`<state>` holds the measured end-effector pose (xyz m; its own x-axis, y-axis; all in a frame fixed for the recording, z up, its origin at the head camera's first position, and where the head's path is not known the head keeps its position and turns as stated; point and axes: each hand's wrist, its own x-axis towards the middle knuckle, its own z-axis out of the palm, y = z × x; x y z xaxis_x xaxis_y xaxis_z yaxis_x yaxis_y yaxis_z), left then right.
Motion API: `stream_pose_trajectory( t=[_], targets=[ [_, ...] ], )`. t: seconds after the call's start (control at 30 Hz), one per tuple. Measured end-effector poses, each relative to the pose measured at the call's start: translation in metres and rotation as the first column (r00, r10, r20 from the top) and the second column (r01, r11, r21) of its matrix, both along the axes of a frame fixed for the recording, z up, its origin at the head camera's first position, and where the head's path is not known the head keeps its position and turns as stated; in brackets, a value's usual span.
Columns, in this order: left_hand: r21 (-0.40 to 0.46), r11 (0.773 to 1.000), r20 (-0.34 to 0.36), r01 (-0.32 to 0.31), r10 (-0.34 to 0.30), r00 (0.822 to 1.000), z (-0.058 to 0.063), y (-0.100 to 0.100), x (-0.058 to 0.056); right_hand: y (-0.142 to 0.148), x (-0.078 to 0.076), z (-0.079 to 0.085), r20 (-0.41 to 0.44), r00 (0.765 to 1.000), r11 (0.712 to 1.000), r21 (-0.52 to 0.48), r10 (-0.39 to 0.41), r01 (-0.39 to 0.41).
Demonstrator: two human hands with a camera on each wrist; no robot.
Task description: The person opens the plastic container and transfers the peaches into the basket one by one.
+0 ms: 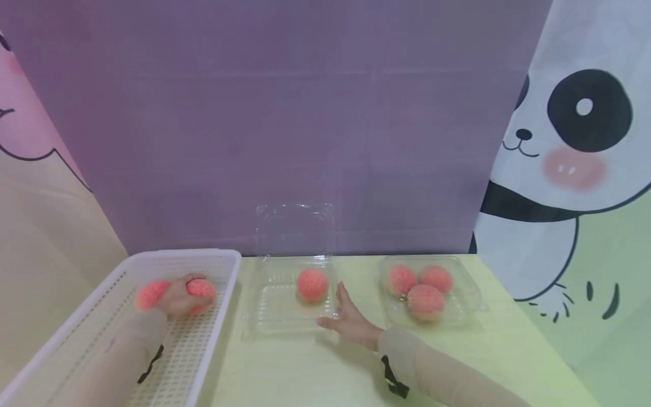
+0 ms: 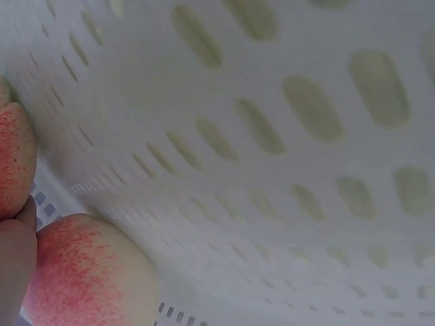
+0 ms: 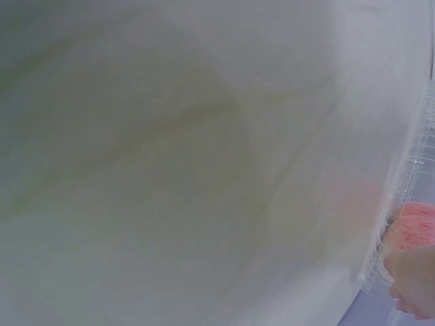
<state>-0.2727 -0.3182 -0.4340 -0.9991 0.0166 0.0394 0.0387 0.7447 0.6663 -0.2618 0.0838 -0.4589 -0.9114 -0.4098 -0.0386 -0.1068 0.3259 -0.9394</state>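
My left hand (image 1: 178,298) is down in the white basket, its fingers curled round a pink peach (image 1: 201,288). A second peach (image 1: 151,294) lies against the other side of that hand. Some pink shows just below the gripped fruit; in the left wrist view, a peach (image 2: 95,272) sits below the finger. My right hand (image 1: 352,323) spreads thumb and fingers at the right front corner of an open clear clamshell box (image 1: 274,305), holding nothing. One peach (image 1: 312,284) sits in that box, toward its right side; the transparent lid (image 1: 295,229) stands raised behind.
At the right, another clear box (image 1: 460,308) contains three peaches (image 1: 426,302). The perforated white basket (image 1: 231,282) fills the left of the pale yellow table (image 1: 285,367). A purple backdrop (image 1: 305,124) rises behind the table, with a panda-print cloth (image 1: 585,181) to the right.
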Motion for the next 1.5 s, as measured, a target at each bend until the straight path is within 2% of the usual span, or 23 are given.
stream_pose_trajectory(
  t=[0.2, 0.37, 0.6, 0.8, 1.13, 1.27, 1.33, 1.5],
  targets=[
    [0.005, 1.0, -0.005, -0.01, 0.01, 1.0, -0.005, -0.001, -0.004, 0.0, 0.001, 0.001, 0.002, 1.0, 1.0, -0.002, 0.005, -0.005],
    [0.019, 1.0, -0.023, 0.009, -0.009, 1.0, -0.003, 0.001, -0.006, 0.001, 0.003, 0.005, 0.001, 1.0, 1.0, 0.003, 0.001, -0.001],
    [0.01, 1.0, 0.015, -0.003, 0.003, 1.0, -0.001, 0.001, -0.006, 0.0, 0.006, 0.007, 0.011, 1.0, 1.0, 0.001, 0.006, -0.006],
    [0.029, 1.0, 0.008, 0.009, -0.009, 1.0, 0.002, 0.001, -0.006, 0.001, 0.003, 0.004, 0.004, 1.0, 1.0, 0.007, 0.007, -0.007],
    [0.118, 0.992, -0.058, 0.049, -0.042, 0.997, 0.026, 0.012, -0.006, 0.001, 0.002, 0.003, 0.017, 1.0, 1.0, -0.007, 0.011, -0.011],
    [0.142, 0.99, -0.136, 0.005, 0.014, 0.991, 0.037, 0.017, -0.008, 0.0, 0.003, 0.004, 0.016, 1.0, 1.0, -0.004, 0.014, -0.014],
    [0.148, 0.989, -0.184, -0.019, 0.046, 0.982, 0.045, 0.022, -0.008, 0.0, 0.003, 0.004, 0.015, 1.0, 1.0, -0.003, 0.012, -0.012],
    [0.154, 0.987, -0.226, -0.048, 0.083, 0.971, 0.07, 0.04, -0.001, -0.001, 0.001, 0.002, 0.014, 1.0, 1.0, 0.002, 0.006, -0.006]
  ],
)
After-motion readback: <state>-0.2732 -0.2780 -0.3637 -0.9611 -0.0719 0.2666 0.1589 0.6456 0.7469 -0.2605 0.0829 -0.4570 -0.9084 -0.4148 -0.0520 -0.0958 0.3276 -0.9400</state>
